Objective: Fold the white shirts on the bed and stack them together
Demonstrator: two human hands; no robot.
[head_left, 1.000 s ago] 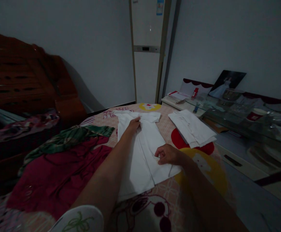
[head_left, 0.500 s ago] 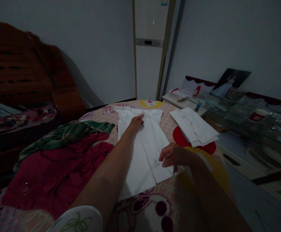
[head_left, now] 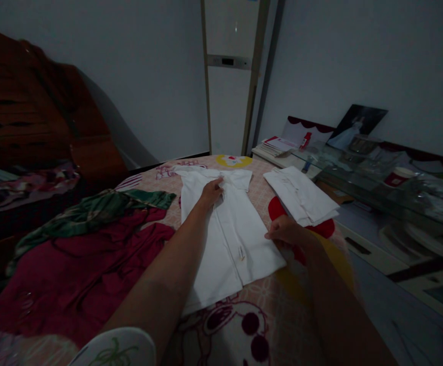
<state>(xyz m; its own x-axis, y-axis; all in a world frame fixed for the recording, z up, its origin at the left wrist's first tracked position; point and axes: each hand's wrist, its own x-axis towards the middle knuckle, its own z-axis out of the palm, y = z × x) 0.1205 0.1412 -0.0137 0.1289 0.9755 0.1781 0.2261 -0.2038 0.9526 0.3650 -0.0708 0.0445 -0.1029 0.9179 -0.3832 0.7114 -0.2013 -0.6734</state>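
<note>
A white short-sleeved shirt (head_left: 227, 229) lies spread on the patterned cloth, its collar end pointing away from me. My left hand (head_left: 212, 193) reaches to the collar area, fingers closed on the fabric there. At the shirt's right side edge, my right hand (head_left: 284, 231) pinches the cloth between thumb and fingers. A small label (head_left: 242, 253) shows near the lower part of the shirt. To the right of it sits a folded white garment (head_left: 301, 195).
Crumpled dark red clothing (head_left: 92, 274) and a green plaid cloth (head_left: 99, 213) lie on the left, near a wooden chair (head_left: 46, 112). A glass shelf (head_left: 362, 178) at right carries a paper cup (head_left: 399, 176) and clutter. A tall white appliance (head_left: 228, 107) stands behind.
My right hand has moved from above the shirt's lower right part outward to its right side edge. The lower right corner now lies flatter. My left hand stays at the collar.
</note>
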